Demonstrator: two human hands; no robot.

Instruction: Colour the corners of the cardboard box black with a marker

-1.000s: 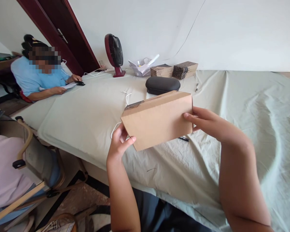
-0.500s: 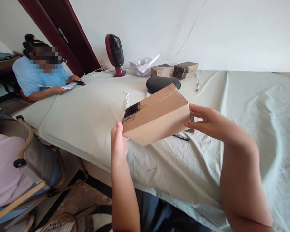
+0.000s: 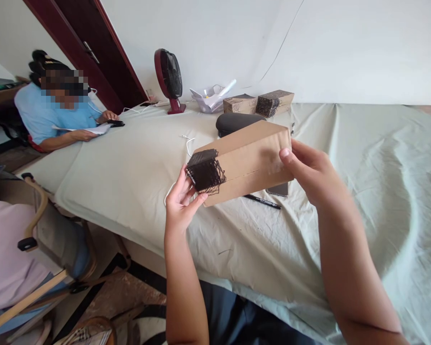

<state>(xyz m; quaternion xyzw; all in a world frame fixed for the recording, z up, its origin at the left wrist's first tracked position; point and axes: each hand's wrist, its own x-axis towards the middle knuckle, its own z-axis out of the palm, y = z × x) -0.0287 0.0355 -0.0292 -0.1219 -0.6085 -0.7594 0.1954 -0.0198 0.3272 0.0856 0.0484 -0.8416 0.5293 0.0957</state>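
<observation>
A brown cardboard box (image 3: 249,160) with a black scribbled patch at its left end hangs above the cloth-covered table (image 3: 362,182), held between both my hands. My left hand (image 3: 181,201) grips its left end, fingers curled round the scribbled corner. My right hand (image 3: 309,170) clasps the right end, thumb on the near face. A black pen (image 3: 262,201) lies on the cloth just below the box, beside a dark flat object partly hidden by it.
A black case (image 3: 233,122) lies behind the box. Two scribbled cardboard boxes (image 3: 258,103), a clear bag (image 3: 208,98) and a red fan (image 3: 169,79) stand at the far edge. A white cable (image 3: 188,141) trails there. A person in blue (image 3: 57,120) sits at the left. Chairs (image 3: 50,230) stand nearby.
The box has been rolled toward me in my hands, so its scribbled end face now shows. My left fingers have shifted onto that corner and my right thumb onto the near face.
</observation>
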